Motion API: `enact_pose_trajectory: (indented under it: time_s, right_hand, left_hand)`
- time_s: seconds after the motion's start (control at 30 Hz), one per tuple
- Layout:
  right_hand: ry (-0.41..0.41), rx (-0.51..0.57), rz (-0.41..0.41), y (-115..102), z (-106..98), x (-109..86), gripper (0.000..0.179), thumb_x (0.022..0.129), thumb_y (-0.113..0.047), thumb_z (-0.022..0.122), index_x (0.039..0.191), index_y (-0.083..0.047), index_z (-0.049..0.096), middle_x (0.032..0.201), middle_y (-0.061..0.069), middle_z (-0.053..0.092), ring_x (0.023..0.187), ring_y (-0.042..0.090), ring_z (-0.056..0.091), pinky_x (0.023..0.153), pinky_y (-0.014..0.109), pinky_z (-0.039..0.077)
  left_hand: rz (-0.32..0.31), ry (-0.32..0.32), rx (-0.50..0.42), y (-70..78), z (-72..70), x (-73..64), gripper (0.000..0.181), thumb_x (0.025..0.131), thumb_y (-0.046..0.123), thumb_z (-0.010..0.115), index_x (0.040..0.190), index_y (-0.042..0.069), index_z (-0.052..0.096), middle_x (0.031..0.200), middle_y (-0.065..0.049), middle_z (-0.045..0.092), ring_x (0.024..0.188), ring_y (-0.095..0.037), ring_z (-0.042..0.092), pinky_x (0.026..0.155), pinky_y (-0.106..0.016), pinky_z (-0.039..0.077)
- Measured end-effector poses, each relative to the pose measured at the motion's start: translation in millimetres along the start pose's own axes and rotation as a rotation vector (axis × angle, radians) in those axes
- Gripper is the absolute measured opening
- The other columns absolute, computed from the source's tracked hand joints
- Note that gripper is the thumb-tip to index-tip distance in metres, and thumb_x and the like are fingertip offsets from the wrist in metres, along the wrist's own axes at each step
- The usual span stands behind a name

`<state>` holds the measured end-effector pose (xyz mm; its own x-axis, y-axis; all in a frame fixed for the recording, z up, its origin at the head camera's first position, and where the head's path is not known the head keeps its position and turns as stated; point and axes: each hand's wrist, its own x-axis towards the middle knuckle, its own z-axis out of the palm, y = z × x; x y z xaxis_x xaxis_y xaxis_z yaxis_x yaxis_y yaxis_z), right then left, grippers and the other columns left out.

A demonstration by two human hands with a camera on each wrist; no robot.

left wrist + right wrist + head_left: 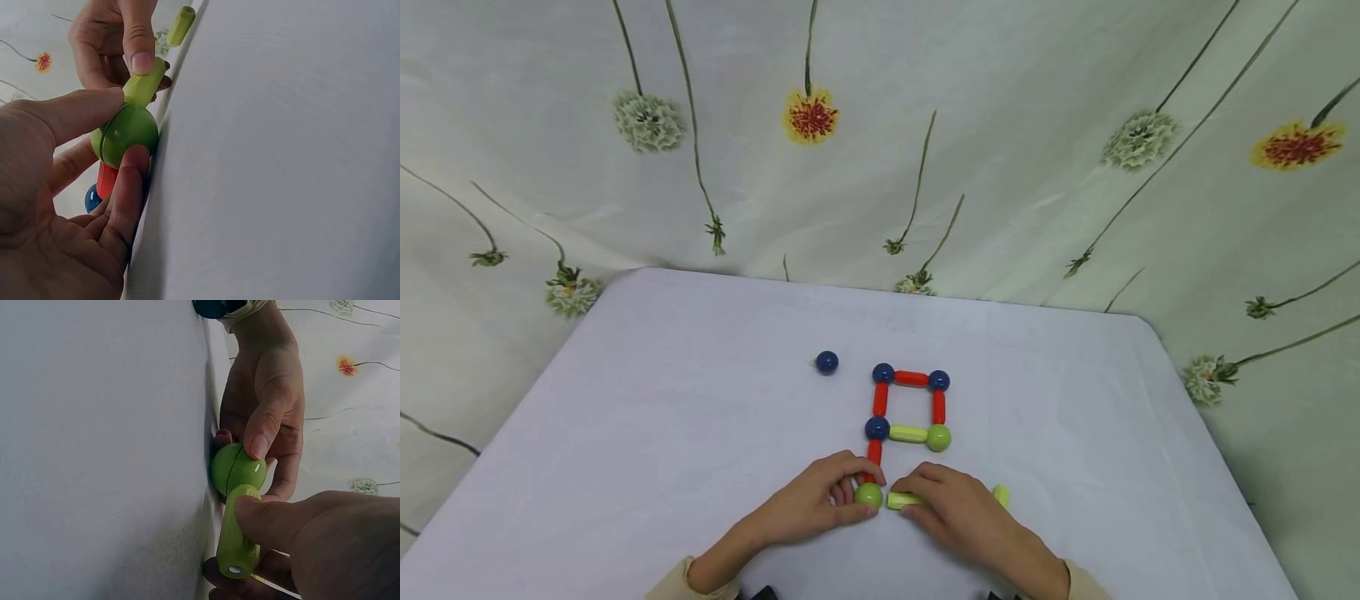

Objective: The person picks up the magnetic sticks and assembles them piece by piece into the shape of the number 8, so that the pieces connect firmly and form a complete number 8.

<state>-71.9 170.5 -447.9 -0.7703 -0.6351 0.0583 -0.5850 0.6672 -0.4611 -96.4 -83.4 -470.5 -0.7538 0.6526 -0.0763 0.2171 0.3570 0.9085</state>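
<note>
My left hand (pixel 823 498) pinches a green ball (pixel 130 134) between thumb and fingers, at the near end of a red rod (pixel 875 452). A light green rod (pixel 239 534) is pinched in my right hand (pixel 962 512), its end pointing at that ball. A thin gap seems to part rod and ball in the head view; the wrist views do not settle whether they touch. Beyond the hands lies a square of red and light green rods, with blue balls (pixel 877 428) and one green ball (pixel 938 437) at its corners. The red rod runs from its near left corner.
A loose blue ball (pixel 827 362) lies left of the square. Another light green rod (pixel 1002 497) lies just right of my right hand. The white table (pixel 700 375) ends at the back against a flower-patterned cloth (pixel 1000 167).
</note>
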Motion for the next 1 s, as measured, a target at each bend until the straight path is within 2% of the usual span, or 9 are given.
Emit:
enact_pose_trajectory:
  time_s: [0.27,0.4,0.6,0.8,1.0]
  right_hand:
    - [0.053,0.005,-0.014,-3.1,5.6,1.1,0.017,0.095,-0.023,0.070,0.112,-0.019,0.070,0.101,-0.011,0.066,0.086,0.001,0.058,0.078,0.021,0.052]
    - [0.039,0.009,0.008,-3.1,4.0,0.6,0.018,0.094,-0.025,0.071,0.111,-0.020,0.071,0.099,-0.012,0.066,0.084,-0.001,0.056,0.077,0.020,0.052]
    - [0.010,-0.027,0.022,-1.9,0.1,-1.9,0.020,0.092,-0.026,0.073,0.111,-0.020,0.070,0.100,-0.012,0.066,0.085,0.000,0.056,0.077,0.022,0.052]
    - [-0.007,-0.006,0.043,1.4,-4.7,-0.9,0.021,0.092,-0.028,0.073,0.111,-0.020,0.071,0.099,-0.012,0.067,0.086,0.000,0.058,0.078,0.022,0.053]
    - [0.015,-0.018,0.076,8.1,-15.6,10.6,0.023,0.091,-0.028,0.074,0.112,-0.018,0.072,0.099,-0.010,0.069,0.087,0.003,0.061,0.078,0.025,0.054]
  left_hand:
    - [0.003,0.002,0.002,2.3,0.2,-0.2,0.029,0.092,0.030,0.073,0.118,0.022,0.065,0.098,0.003,0.057,0.073,-0.002,0.056,0.067,-0.019,0.050]
    - [-0.027,0.018,0.023,6.9,2.6,-1.4,0.029,0.090,0.029,0.075,0.117,0.023,0.065,0.099,0.002,0.055,0.073,-0.005,0.056,0.066,-0.020,0.050]
    - [-0.077,0.080,0.099,14.3,12.6,-2.4,0.032,0.085,0.037,0.079,0.115,0.027,0.070,0.098,0.000,0.047,0.072,-0.008,0.052,0.061,-0.019,0.046]
    - [-0.079,0.125,0.176,15.0,20.8,-0.3,0.023,0.086,0.032,0.079,0.108,0.026,0.072,0.094,0.005,0.047,0.069,-0.005,0.048,0.058,-0.018,0.042]
    - [-0.076,0.121,0.190,17.5,21.1,0.2,0.023,0.086,0.028,0.079,0.108,0.025,0.072,0.093,0.006,0.048,0.069,-0.004,0.048,0.058,-0.018,0.043]
